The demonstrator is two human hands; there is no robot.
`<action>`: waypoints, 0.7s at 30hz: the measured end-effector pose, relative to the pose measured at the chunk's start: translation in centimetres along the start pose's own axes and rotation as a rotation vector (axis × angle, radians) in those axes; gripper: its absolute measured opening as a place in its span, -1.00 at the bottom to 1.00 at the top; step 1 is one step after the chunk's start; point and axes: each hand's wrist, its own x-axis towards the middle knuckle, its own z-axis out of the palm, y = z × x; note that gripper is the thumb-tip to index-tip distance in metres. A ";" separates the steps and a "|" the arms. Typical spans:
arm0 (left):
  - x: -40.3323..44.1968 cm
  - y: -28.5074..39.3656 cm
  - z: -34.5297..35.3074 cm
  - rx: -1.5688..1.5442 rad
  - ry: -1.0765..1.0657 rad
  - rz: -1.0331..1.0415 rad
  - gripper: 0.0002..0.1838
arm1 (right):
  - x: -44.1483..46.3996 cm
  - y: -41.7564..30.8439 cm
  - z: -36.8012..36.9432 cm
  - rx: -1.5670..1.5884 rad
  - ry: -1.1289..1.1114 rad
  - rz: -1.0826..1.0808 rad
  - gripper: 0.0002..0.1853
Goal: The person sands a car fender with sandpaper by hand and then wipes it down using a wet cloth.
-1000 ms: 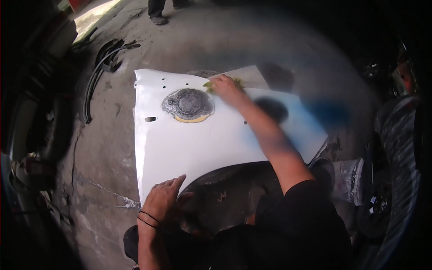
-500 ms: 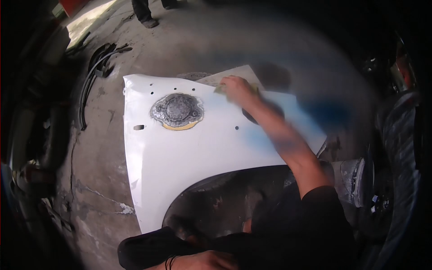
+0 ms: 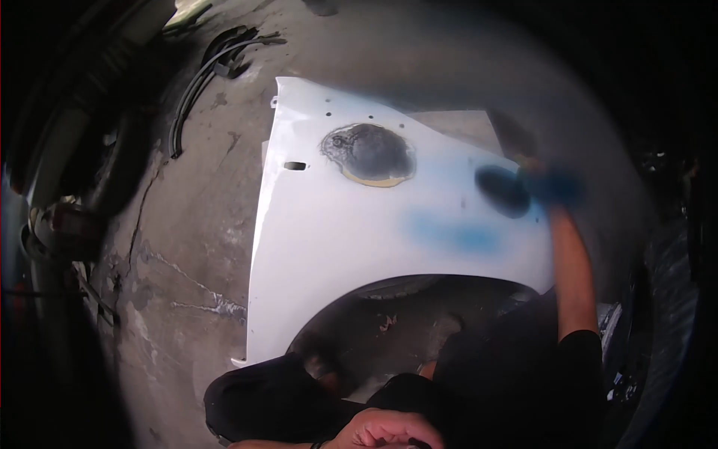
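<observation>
A white car fender panel [image 3: 359, 239] lies in front of me, with a rough grey patch [image 3: 370, 153] edged in yellow filler on its upper part. Blue smears blur the view over its right side. My right hand [image 3: 535, 170] is at the panel's upper right edge, beside a dark oval [image 3: 502, 191]. Blur covers most of its fingers; a greenish trace of the pad shows beneath them. My left hand [image 3: 389, 428] is low over my lap, off the panel, fingers curled and partly cut off by the frame. A small dark thing shows beside them, too unclear to name.
Beneath the panel's far edge is a flat pale board [image 3: 460, 126]. Black curved strips [image 3: 198, 86] lie on the cracked concrete floor [image 3: 202, 194] at the upper left. Dark car parts line both sides. Part of a shoe [image 3: 321, 7] shows at the top.
My right hand has moved right along the panel's far edge. My left hand has dropped from the panel's near left edge to my lap. The view has shifted, leaving the panel farther right.
</observation>
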 end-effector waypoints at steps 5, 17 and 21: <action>-0.7 1.3 -0.2 0.241 -0.008 0.153 -0.73 | 5.1 -14.1 0.4 0.562 -0.133 0.116 -0.53; 1.2 3.0 -2.0 0.033 -0.038 0.185 -0.68 | -10.5 -61.0 2.2 0.101 -0.066 -1.001 -0.51; 1.7 3.6 -2.6 -0.013 0.007 0.229 -0.68 | -21.2 -55.2 4.7 0.161 0.022 -1.279 -0.43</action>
